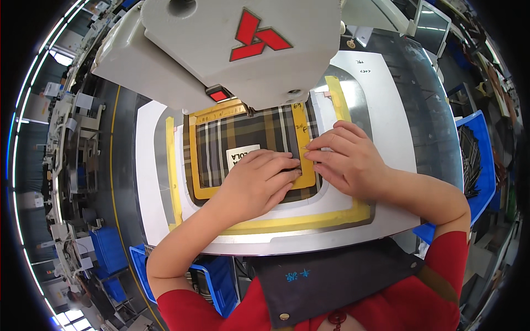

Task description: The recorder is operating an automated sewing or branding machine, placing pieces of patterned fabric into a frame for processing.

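A yellow rectangular frame (205, 192) surrounds dark plaid fabric (212, 143) beneath the grey head of a sewing machine (182, 60). My left hand (256, 182) lies over the fabric and the frame's right part, fingers loosely extended, partly hiding a white printed patch (237, 154). At the frame's right side, my right hand (345, 157) has thumb and index fingertips pinched on something small and thin, too small to make out. Around the frame are a white template (386, 110) and strips of yellow tape (359, 212).
Blue bins (480, 143) stand at the right and below the table's left front edge (218, 276). A screen (433, 30) is at the back right. An aisle (124, 165) with a yellow floor line and rows of equipment run along the left.
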Action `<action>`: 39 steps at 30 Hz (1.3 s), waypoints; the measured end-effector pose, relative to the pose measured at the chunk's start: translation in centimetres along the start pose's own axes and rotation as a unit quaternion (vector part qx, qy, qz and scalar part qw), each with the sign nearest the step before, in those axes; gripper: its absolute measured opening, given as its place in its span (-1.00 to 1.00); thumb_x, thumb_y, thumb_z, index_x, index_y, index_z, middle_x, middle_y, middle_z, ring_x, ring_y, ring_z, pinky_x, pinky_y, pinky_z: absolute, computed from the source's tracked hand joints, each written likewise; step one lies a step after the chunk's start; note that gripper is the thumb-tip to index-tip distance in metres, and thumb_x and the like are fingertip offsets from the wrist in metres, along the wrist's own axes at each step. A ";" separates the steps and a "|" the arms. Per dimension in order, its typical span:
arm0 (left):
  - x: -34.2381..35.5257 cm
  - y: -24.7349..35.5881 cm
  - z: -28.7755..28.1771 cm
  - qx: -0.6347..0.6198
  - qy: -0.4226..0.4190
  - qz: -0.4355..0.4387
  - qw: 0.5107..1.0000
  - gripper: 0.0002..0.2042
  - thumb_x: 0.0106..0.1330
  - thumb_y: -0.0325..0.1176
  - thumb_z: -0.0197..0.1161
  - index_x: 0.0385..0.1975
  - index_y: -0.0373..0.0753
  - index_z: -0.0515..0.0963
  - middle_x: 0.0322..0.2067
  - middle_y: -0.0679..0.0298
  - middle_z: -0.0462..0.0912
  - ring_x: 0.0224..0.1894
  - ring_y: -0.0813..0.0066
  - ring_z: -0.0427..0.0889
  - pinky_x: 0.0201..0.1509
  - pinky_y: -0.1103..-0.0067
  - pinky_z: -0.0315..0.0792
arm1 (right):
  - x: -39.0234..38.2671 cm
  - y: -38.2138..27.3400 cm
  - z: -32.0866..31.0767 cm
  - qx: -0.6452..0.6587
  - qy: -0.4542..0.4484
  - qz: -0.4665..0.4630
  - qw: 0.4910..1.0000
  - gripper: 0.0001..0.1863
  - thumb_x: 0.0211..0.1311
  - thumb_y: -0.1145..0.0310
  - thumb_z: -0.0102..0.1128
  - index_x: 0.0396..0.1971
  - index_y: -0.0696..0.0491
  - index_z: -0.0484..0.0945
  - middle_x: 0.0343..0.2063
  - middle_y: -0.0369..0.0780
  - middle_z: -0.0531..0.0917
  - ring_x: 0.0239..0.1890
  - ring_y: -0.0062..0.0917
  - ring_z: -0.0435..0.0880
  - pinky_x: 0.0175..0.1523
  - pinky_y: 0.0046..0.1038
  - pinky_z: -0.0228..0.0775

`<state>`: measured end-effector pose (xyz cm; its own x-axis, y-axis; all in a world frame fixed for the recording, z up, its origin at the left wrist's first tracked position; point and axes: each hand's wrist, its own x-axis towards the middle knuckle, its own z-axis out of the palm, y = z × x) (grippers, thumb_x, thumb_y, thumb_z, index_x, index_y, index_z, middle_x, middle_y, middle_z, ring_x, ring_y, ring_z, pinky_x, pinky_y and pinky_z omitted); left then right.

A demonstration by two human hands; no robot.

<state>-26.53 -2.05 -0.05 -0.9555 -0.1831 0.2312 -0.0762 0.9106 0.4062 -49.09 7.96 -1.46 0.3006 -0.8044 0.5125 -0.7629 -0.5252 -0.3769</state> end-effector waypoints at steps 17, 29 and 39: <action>2.0 -1.4 -0.1 0.133 0.020 -0.052 0.990 -0.59 0.13 -0.36 0.30 0.02 -0.23 0.47 0.09 0.27 0.51 -0.04 0.23 0.51 0.01 0.39 0.45 | -0.8 -2.0 1.4 -0.114 -0.057 -0.104 0.986 -0.74 0.10 0.29 0.20 -0.27 0.12 0.61 -0.16 -0.21 0.57 -0.02 -0.40 0.52 0.23 -0.23 0.26; 1.5 -0.8 -0.2 0.149 0.011 -0.019 0.989 -0.65 0.15 -0.38 0.29 -0.05 -0.25 0.52 0.05 0.25 0.54 0.06 0.26 0.53 0.08 0.37 0.42 | -0.8 -2.0 1.7 -0.121 -0.065 -0.120 0.983 -0.77 0.13 0.31 0.13 -0.28 0.12 0.59 -0.19 -0.20 0.56 -0.07 -0.39 0.52 0.23 -0.25 0.26; -0.3 0.6 -0.5 0.092 -0.005 -0.003 0.996 -0.64 0.10 -0.42 0.32 -0.06 -0.23 0.55 0.03 0.24 0.57 0.02 0.30 0.58 0.06 0.39 0.44 | -0.4 -1.9 1.5 -0.107 -0.076 -0.116 0.985 -0.82 0.09 0.38 0.14 -0.35 0.14 0.57 -0.22 -0.18 0.55 -0.12 -0.38 0.53 0.18 -0.29 0.31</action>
<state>-26.14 -1.62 0.63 -0.9579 -0.1851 0.2193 -0.1314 0.9622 0.2384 -46.89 8.88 -2.10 0.5510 -0.7105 0.4377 -0.7615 -0.6426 -0.0846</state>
